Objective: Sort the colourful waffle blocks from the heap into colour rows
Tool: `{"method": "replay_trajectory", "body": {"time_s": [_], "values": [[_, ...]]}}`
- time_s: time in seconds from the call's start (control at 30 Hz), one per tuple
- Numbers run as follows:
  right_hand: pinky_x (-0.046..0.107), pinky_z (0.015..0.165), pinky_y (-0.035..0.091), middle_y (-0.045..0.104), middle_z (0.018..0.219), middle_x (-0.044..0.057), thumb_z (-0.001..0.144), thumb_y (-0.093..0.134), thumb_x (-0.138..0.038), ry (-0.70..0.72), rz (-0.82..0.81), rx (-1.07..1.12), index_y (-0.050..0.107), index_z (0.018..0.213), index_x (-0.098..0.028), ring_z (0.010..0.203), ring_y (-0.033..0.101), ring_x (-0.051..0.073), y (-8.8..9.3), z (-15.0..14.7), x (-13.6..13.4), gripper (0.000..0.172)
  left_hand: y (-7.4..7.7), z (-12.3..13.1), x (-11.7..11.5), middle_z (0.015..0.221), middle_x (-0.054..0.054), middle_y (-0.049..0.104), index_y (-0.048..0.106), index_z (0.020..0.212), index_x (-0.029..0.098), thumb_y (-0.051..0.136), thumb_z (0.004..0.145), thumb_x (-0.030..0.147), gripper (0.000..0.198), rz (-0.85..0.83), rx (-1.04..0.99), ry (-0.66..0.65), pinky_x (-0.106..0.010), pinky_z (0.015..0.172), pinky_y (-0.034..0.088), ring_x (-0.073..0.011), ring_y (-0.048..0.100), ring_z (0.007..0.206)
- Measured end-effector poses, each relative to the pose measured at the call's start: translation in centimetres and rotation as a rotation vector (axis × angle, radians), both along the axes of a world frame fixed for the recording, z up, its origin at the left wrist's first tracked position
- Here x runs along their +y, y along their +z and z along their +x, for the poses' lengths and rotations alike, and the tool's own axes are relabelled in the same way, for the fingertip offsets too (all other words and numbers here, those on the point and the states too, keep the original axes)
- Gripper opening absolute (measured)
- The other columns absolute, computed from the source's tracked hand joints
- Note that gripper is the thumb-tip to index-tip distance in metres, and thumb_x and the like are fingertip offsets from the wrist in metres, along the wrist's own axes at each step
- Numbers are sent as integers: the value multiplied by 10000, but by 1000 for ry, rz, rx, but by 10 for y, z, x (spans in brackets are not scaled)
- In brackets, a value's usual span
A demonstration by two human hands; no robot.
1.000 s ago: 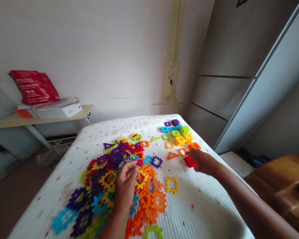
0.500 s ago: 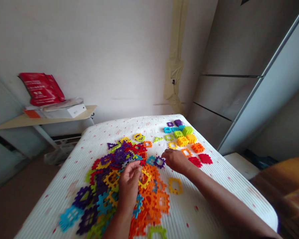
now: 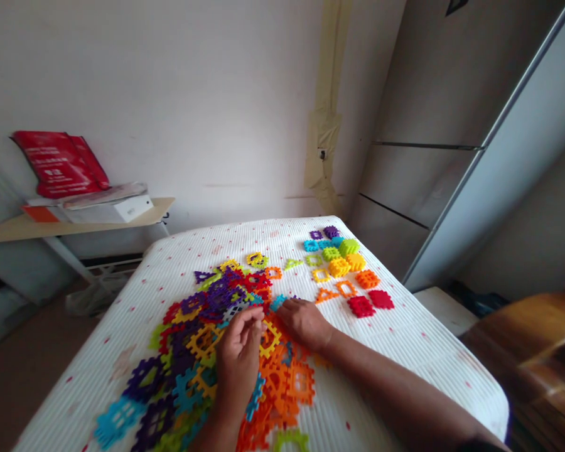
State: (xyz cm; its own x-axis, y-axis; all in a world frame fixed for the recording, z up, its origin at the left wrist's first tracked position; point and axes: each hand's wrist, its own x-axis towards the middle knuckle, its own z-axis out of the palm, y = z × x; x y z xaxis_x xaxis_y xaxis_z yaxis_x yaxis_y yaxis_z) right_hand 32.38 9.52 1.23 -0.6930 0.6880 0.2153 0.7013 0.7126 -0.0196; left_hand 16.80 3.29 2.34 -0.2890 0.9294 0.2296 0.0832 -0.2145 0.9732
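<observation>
A heap of flat plastic interlocking building pieces in several colours lies across the middle of the cloth. My left hand (image 3: pixel 240 345) hovers over this heap, fingers half curled, a small gap at the thumb and nothing visible in the palm. Just right of it is a yellow frame piece (image 3: pixel 269 339). My right hand (image 3: pixel 306 323) reaches down on the heap's right side, above orange pieces (image 3: pixel 301 382) and beside a light-blue piece (image 3: pixel 277 302). Its fingertips are hidden beneath it. An orange triangle piece (image 3: pixel 326 295) lies beside an orange square frame (image 3: pixel 346 288).
Rows of pieces sorted by colour stand at the right, with yellow stacks (image 3: pixel 339 267), green stacks (image 3: pixel 349 247) and red pieces (image 3: pixel 361 306). A side table (image 3: pixel 160 210) with boxes and a red bag (image 3: pixel 59 164) is at the left. A fridge (image 3: pixel 428 125) stands at the right.
My right hand has moved left from the sorted rows to the heap. Where it was, an orange triangle piece now shows. My left hand stays nearly in place; the view has shifted slightly.
</observation>
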Motion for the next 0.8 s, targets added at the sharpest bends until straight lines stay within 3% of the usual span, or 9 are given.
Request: {"method": "replay_trajectory", "body": {"time_s": [0.2,0.4,0.6,0.8], "values": [[218,691,410,612,834,43,873,419,-182,-31,-86,120,583,876,-174,783,569,139,1,7,7,164,-2,-3,0,922,-57,635,627,883,200,551,773,326,184,110,110,62,-310,815,466,-196,595,874],[236,797,425,632,1022,55,807,463,-152,-245,-183,231,622,999,-192,912,590,157,15,10,50,252,-2,-5,4,925,-69,641,627,860,183,575,755,332,190,84,57,97,-315,815,466,-205,595,892],[266,865,427,606,1136,60,735,560,-176,-296,-231,182,593,1108,-189,1013,567,183,22,-15,101,375,-6,-6,7,906,-69,654,637,846,180,592,737,349,206,71,28,96,-323,819,468,-205,606,875],[323,811,465,603,1116,81,666,639,-212,-327,-291,94,586,1117,-211,985,586,226,18,-39,120,454,-4,-6,6,911,-71,663,642,859,179,597,727,358,227,38,9,97,-328,818,471,-210,610,871]]}}
